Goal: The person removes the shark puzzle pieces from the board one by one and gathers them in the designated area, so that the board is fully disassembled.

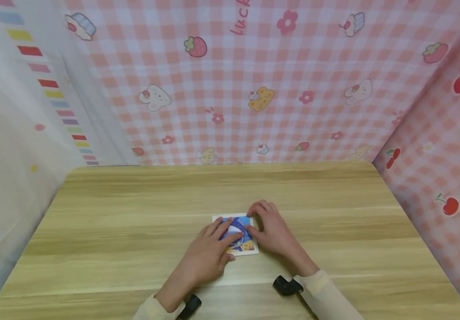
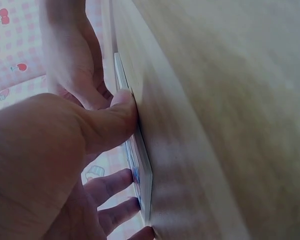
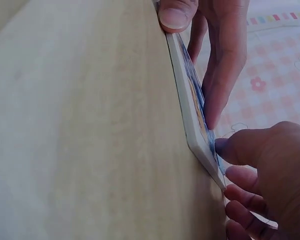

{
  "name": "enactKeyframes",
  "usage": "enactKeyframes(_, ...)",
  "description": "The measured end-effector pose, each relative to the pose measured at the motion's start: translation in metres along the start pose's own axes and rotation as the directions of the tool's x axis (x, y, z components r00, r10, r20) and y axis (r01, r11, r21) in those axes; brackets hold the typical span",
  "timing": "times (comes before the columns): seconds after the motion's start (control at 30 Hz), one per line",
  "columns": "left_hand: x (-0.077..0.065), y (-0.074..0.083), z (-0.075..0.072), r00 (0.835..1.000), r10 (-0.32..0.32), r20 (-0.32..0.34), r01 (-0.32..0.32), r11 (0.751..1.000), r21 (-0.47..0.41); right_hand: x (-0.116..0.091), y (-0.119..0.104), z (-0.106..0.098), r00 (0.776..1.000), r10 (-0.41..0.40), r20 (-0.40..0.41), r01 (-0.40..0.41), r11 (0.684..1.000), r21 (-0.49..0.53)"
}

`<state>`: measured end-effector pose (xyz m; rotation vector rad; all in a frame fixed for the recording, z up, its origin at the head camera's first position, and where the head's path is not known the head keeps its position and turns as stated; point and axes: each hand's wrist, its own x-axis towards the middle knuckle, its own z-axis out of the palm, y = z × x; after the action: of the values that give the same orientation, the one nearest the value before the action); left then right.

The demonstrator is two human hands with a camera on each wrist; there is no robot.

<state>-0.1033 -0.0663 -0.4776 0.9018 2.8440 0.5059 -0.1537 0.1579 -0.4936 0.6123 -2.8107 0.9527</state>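
Note:
A small square board with a white border and a blue-and-yellow cartoon picture (image 1: 248, 246) lies flat on the wooden table. Over its left part spreads my left hand (image 1: 207, 255), fingers fairly straight on the picture and thumb at the near edge. My right hand (image 1: 276, 231) pinches the board's right side: its thumb (image 3: 235, 146) presses on the picture and the curled fingers (image 3: 245, 197) sit at the edge by the far right corner. Much of the picture is hidden under the hands. Seen edge-on in the right wrist view, the board (image 3: 192, 117) looks thin.
The wooden table (image 1: 134, 200) reaches back to a pink checked cloth (image 1: 234, 66). Cloth also hangs on the left (image 1: 14, 155) and right (image 1: 446, 178). Black wrist mounts (image 1: 287, 286) sit at both sleeve cuffs, close over the table.

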Motion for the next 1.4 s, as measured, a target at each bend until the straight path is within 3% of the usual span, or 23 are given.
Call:
enactKeyframes(0.2,0.004,0.0,-0.002,1.0,-0.011,0.002,0.011,1.0,0.006,0.003,-0.001,-0.005,0.997,0.066,-0.044,-0.063,0.996,0.067)
enactKeyframes(0.43,0.0,-0.001,-0.002,0.999,-0.021,0.028,0.021,1.0,0.008,0.0,-0.006,-0.001,0.985,0.169,-0.023,-0.163,0.974,0.157)
enactKeyframes(0.67,0.001,-0.002,0.0,1.0,-0.024,0.019,0.024,1.0,0.004,0.002,0.0,-0.009,0.987,0.159,0.009,-0.154,0.935,0.318)
enactKeyframes(1.1,-0.001,-0.001,0.0,0.998,-0.052,0.045,0.053,0.998,-0.024,0.001,0.033,-0.044,0.962,0.27,0.04,-0.269,0.915,0.301)
enactKeyframes(1.4,0.0,-0.001,0.0,0.998,-0.048,0.036,0.05,0.998,-0.041,-0.003,0.065,-0.065,0.953,0.303,0.014,-0.294,0.912,0.285)
